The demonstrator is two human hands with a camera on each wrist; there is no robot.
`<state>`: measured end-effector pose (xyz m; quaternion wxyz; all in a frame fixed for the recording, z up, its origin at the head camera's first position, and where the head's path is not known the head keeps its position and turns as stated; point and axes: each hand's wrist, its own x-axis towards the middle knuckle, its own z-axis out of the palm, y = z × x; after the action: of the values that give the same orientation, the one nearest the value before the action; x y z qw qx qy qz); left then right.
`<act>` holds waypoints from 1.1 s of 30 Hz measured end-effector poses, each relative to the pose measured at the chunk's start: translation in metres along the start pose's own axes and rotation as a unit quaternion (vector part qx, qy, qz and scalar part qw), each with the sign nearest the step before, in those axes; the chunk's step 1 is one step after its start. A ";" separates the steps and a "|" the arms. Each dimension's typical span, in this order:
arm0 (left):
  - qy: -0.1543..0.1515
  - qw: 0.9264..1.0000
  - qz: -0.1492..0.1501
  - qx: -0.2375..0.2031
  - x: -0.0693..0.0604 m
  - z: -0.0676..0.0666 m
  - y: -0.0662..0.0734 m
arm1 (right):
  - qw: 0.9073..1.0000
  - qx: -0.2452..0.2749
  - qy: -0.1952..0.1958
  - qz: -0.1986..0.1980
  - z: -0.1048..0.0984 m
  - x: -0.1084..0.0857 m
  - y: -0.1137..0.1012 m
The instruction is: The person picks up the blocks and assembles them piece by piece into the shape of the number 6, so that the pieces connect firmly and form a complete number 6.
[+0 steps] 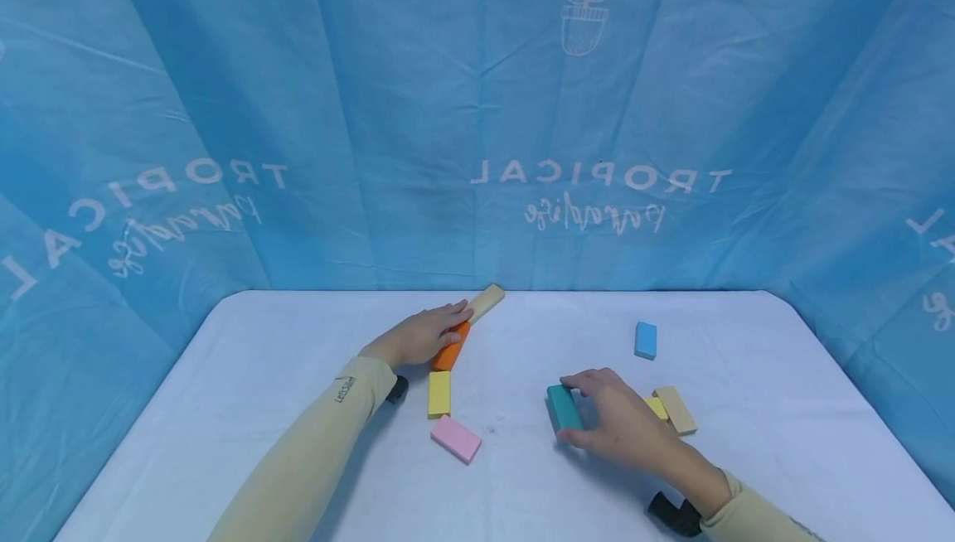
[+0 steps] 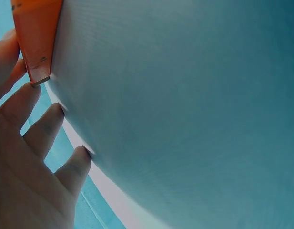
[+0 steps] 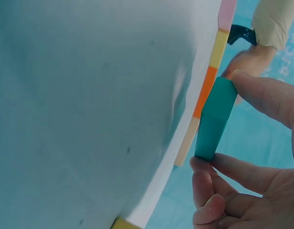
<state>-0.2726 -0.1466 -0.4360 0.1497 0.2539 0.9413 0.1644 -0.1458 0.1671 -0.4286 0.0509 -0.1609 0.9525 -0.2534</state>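
Observation:
My left hand (image 1: 419, 336) rests at the orange block (image 1: 451, 349), thumb along its side, fingers reaching toward a pale wooden block (image 1: 487, 303). In the left wrist view, the fingertips touch near the far end of the orange block (image 2: 38, 38). A yellow block (image 1: 439, 394) and a pink block (image 1: 457, 438) continue this row toward me. My right hand (image 1: 627, 426) holds a teal block (image 1: 564, 408) by its two ends, between thumb and fingers. The right wrist view shows the teal block (image 3: 216, 117) pinched there, apparently off the table.
On the right of the white table (image 1: 298, 318) lie a blue block (image 1: 646, 341), a second yellow block (image 1: 656, 408), partly hidden by the hand, and another wooden block (image 1: 676, 410). Blue printed cloth (image 1: 418, 111) hangs behind and at both sides.

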 end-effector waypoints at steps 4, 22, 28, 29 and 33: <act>0.001 1.000 -0.001 -0.005 0.001 0.001 -0.001 | 1.000 0.003 -0.020 -0.017 0.002 0.000 -0.004; 0.003 1.000 -0.002 -0.005 0.002 0.002 -0.002 | 0.990 -0.018 -0.118 -0.078 0.006 0.003 -0.014; 0.003 1.000 -0.003 -0.004 0.001 0.002 -0.001 | 0.985 -0.034 -0.135 -0.099 0.007 0.004 -0.017; 0.003 1.000 -0.003 -0.005 0.001 0.002 -0.001 | 0.985 -0.036 -0.136 -0.103 0.007 0.005 -0.018; 0.004 1.000 -0.006 -0.005 0.002 0.002 0.000 | 0.981 -0.041 -0.145 -0.121 0.008 0.006 -0.021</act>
<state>-0.2733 -0.1456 -0.4383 0.1481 0.2470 0.9425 0.1694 -0.1442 0.1443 -0.4255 0.1508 -0.3123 0.9180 -0.1922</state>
